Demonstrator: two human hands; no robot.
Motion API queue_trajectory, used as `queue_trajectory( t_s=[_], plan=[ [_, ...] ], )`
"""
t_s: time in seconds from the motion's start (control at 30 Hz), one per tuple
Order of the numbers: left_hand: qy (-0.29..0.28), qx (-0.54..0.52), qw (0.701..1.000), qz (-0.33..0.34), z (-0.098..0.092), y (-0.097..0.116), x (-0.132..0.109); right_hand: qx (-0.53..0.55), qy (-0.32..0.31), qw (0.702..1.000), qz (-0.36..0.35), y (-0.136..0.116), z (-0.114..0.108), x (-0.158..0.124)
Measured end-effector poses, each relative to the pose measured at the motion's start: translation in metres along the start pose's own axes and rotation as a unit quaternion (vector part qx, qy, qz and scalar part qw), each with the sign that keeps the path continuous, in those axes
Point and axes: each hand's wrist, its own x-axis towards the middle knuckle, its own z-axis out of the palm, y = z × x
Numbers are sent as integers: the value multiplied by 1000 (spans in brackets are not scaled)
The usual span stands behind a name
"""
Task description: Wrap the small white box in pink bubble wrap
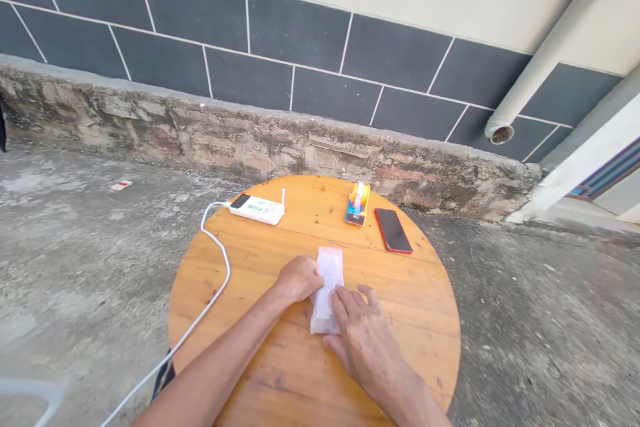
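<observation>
A white, translucent folded packet (329, 278) lies in the middle of a round wooden table (250, 260). My left hand (299, 278) sits at its left edge with the fingers curled in against it, gripping the side. My right hand (361, 332) lies on the packet's near right corner, fingers stretched out flat and pressing it down.
A white power bank (257, 207) with a white cable (216, 265) lies at the table's far left. A small orange and blue gadget (358, 204) and a red-edged phone (393, 230) lie at the far right. Concrete ground surrounds the table; a stone ledge, tiled wall and drain pipe (537, 67) stand behind.
</observation>
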Motion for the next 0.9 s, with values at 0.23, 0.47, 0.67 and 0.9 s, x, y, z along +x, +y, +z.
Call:
queue_trajectory(
  t_s=[0.23,0.47,0.67,0.9],
  plan=[
    [-4,24,999,23,-3,0,-2,-19,-5,1000,-6,1,0,4],
    [12,32,999,17,-4,0,-3,-9,-35,999,-26,7,-11,13],
    [20,3,1000,17,-11,-4,-5,56,-109,992,-26,21,-25,37],
    [5,-86,994,72,-12,-21,-2,138,-234,962,-13,45,-29,71]
  ],
)
